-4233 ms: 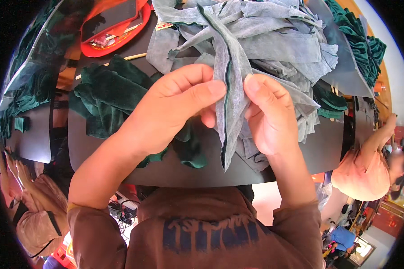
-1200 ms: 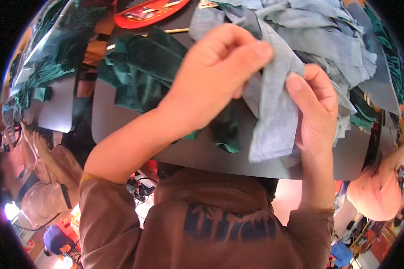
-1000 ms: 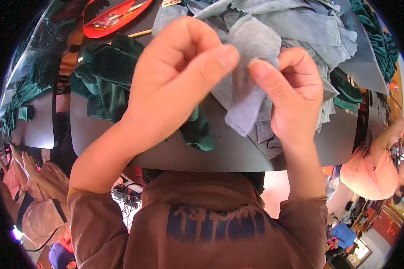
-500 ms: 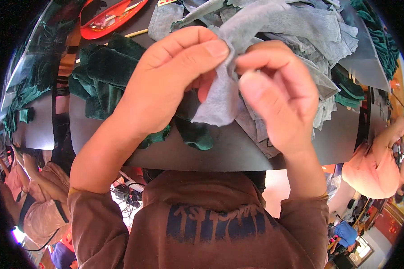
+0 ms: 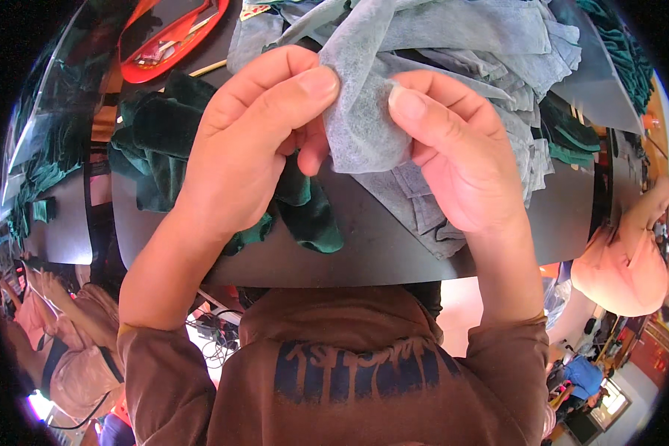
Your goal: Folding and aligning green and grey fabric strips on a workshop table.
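A light grey-blue fabric strip (image 5: pixel 366 126) is held up between my two hands, above the near part of the dark table. My left hand (image 5: pixel 256 130) pinches its left edge between thumb and fingers. On the opposite edge, the thumb and forefinger of my right hand (image 5: pixel 461 141) are closed. The strip runs up and back toward a heap of grey fabric pieces (image 5: pixel 468 33); whether it joins the heap I cannot tell. Behind my left forearm lies dark green velvet fabric (image 5: pixel 156 141), and a green end (image 5: pixel 316 223) of velvet rests below the strip.
A red tray (image 5: pixel 145 70) holding small items stands at the far left. More green fabric (image 5: pixel 565 134) lies on the right, beside a pale panel (image 5: pixel 598 74). The table's near edge (image 5: pixel 334 279) curves before me. Other people sit at both sides.
The strip has been spread wider and flatter between my hands. My right fingers, blurred and apart from it before, now pinch its right edge. My left hand has shifted slightly left.
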The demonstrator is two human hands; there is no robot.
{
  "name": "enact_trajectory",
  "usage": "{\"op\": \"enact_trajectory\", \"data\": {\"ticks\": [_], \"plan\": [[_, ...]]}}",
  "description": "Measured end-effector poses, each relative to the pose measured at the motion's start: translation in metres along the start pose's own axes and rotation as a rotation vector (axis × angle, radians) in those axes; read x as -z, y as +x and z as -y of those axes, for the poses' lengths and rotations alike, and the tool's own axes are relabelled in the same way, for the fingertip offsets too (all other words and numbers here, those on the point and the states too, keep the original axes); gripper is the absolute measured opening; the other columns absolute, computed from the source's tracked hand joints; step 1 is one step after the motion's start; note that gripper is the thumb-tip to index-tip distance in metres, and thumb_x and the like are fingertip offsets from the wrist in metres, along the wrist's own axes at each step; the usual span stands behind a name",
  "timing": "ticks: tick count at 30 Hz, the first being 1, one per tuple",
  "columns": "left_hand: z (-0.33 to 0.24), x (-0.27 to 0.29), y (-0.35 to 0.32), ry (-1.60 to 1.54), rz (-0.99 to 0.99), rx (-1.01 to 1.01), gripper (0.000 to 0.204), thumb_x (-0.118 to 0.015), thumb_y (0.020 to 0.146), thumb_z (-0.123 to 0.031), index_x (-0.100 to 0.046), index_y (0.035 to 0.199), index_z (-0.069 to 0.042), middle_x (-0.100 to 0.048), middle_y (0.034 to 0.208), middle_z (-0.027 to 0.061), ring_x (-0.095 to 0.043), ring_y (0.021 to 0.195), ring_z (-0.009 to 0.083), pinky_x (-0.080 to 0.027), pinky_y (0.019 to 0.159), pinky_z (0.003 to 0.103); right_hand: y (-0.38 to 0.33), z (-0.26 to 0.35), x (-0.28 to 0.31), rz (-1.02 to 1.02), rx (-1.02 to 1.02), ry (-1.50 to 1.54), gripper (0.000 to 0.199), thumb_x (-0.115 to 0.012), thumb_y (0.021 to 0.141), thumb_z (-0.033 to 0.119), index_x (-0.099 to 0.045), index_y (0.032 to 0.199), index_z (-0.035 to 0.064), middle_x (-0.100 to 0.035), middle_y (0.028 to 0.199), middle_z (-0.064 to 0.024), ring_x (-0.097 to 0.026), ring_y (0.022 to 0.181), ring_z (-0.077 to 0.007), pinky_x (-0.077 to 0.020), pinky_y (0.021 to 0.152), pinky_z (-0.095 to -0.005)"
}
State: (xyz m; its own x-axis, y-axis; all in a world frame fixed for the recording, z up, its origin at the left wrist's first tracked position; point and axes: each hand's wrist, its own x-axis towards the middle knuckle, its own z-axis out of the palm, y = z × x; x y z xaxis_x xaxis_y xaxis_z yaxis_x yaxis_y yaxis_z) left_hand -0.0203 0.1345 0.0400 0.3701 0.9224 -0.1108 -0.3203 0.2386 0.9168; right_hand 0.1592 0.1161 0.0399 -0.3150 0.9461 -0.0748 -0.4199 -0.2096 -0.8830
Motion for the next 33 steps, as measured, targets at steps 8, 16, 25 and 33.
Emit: {"op": "enact_trajectory", "data": {"ticks": [8,16,25,33], "plan": [[0.004,-0.002,0.0,0.004,-0.029,-0.016,0.019,-0.052,0.087,-0.024,-0.055,0.089,-0.005,-0.053,0.069,-0.0008,-0.045,0.055,0.0059,-0.034,0.051,0.018,-0.008,0.003,-0.012,-0.114,0.198,-0.157,0.012,-0.063,0.078,0.003,-0.056,0.088,0.0014,-0.056,0.08,-0.0003,-0.05,0.073,-0.0048,-0.04,0.066,-0.0176],[0.01,0.0,0.001,0.193,0.093,-0.096,0.023,-0.049,0.089,-0.019,-0.051,0.105,-0.004,-0.056,0.08,0.0003,-0.042,0.054,0.0047,-0.032,0.048,0.017,-0.008,-0.004,-0.013,-0.126,0.404,-0.48,0.022,-0.066,0.074,-0.005,-0.047,0.075,0.006,-0.043,0.073,0.0048,-0.037,0.064,-0.0018,-0.032,0.056,-0.0159],[0.009,-0.004,0.0,0.088,-0.03,-0.067,0.015,-0.055,0.087,-0.019,-0.053,0.093,-0.005,-0.05,0.069,-0.0036,-0.042,0.054,0.0023,-0.033,0.05,0.016,-0.008,-0.003,-0.012,-0.126,0.398,-0.529,0.028,-0.069,0.073,-0.003,-0.043,0.071,0.0081,-0.042,0.071,0.0048,-0.038,0.064,-0.0019,-0.0318,0.056,-0.0157],[0.004,-0.012,-0.012,0.287,0.1,-0.223,0.021,-0.054,0.086,-0.02,-0.049,0.097,-0.002,-0.051,0.083,0.0019,-0.044,0.06,0.0046,-0.037,0.057,0.018,-0.01,-0.003,-0.011,-0.102,0.3,-0.549,0.028,-0.07,0.072,0.001,-0.044,0.074,0.0079,-0.047,0.073,0.004,-0.044,0.068,-0.002,-0.0368,0.058,-0.0166]]}}
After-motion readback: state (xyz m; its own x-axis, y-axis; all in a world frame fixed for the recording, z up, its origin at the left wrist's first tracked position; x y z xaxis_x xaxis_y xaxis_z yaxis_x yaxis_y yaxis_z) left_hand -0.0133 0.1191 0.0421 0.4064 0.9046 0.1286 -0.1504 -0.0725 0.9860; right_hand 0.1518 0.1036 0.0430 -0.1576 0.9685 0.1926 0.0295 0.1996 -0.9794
